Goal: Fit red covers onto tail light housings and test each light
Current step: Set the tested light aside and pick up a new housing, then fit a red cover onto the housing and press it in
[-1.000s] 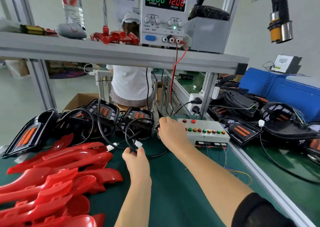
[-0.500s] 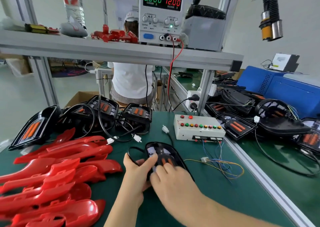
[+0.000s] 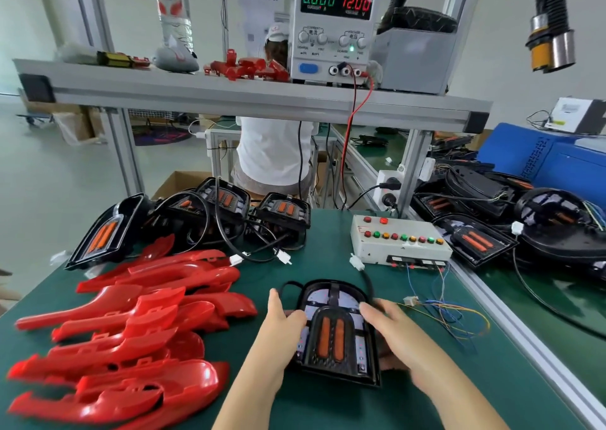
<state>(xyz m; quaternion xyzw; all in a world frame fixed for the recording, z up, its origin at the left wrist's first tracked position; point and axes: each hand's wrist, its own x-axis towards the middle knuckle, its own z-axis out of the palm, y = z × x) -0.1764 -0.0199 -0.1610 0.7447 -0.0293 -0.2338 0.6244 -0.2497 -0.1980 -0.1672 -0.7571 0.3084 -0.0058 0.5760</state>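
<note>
We hold the tail light housing [image 3: 331, 334] low over the desk [image 3: 328, 242], the fingers of our left hand [image 3: 282, 323] and right hand [image 3: 390, 328] grasping its sides. We should settle it flat and steady before taking a red cover [image 3: 131, 331].

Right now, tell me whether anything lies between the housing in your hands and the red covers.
Nothing visible does. The left hand and right hand hold the housing on the green mat, right of the red covers, with only that left hand and bare mat between. Its cable trails behind.
</note>
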